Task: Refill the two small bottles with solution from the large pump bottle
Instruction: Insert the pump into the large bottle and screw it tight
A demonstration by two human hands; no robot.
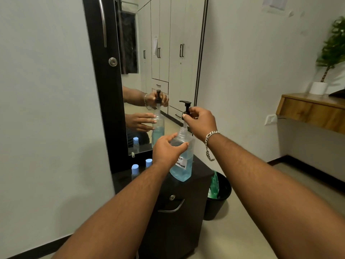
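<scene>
On the cabinet (197,176), left hand (166,148) steadies pump bottle (182,165); right hand (200,121) pinches pump (185,107).

The large pump bottle (180,161), clear plastic and about half full of blue solution, stands upright on the dark cabinet top and bears a white handwritten label. Its black pump head (185,107) is lifted out above the open neck, the dip tube showing between them. Two small bottles (135,170) with light-blue caps stand just left, capped and upright.
</scene>
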